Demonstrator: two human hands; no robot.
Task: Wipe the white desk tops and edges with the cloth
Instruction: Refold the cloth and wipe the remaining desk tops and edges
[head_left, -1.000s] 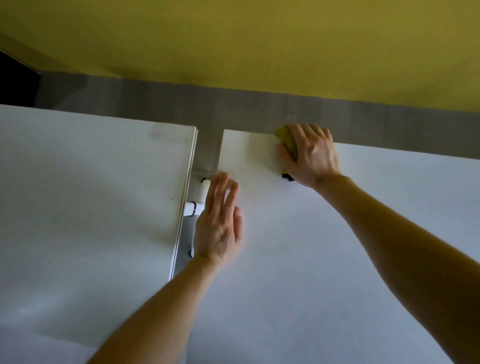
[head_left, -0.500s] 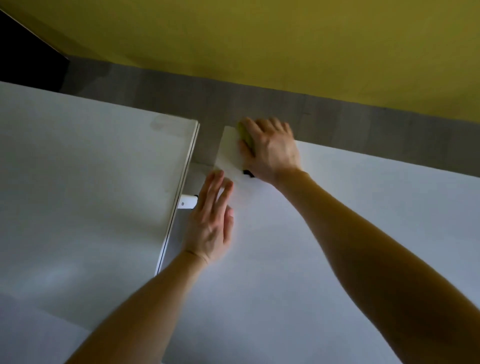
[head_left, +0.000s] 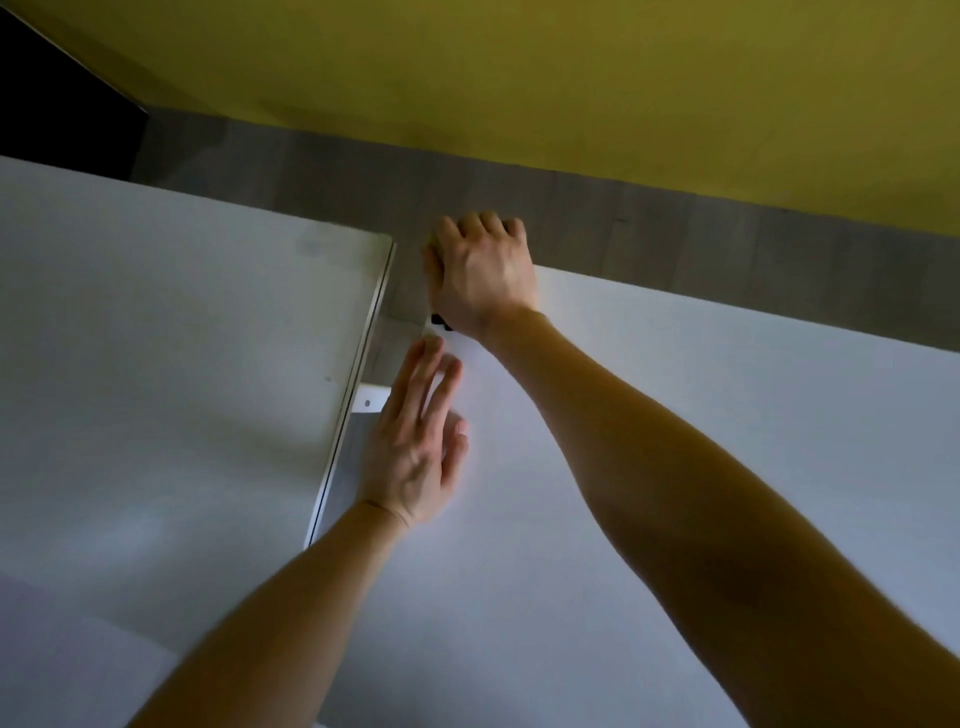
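Cloth (head_left: 430, 242): yellow-green, almost all hidden under the right hand (head_left: 480, 275). Only a thin sliver shows, at the hand's left side next to the forefinger. Long axis and facing cannot be told, too little is visible. It sits on the far left corner of the right white desk (head_left: 675, 467), right at the corner edge. A small black bit (head_left: 441, 322) pokes out under the heel of the hand, touching the desk top; cannot tell what it is.

The right hand is palm down over the cloth. The knuckles are bent and the fingers curl over the far edge of the desk, gripping the cloth against the corner. The forearm runs back to the lower right.

The left hand (head_left: 418, 441) lies flat on the left edge of the same desk, just near of the right hand and not touching it. Its fingers are straight, together, pointing away and holding nothing.

The left white desk (head_left: 156, 364) stands beside it with a narrow gap between them. A white bracket (head_left: 370, 400) shows in the gap, next to the left fingers. Beyond the desks are grey floor (head_left: 701, 234) and a yellow wall (head_left: 519, 78).
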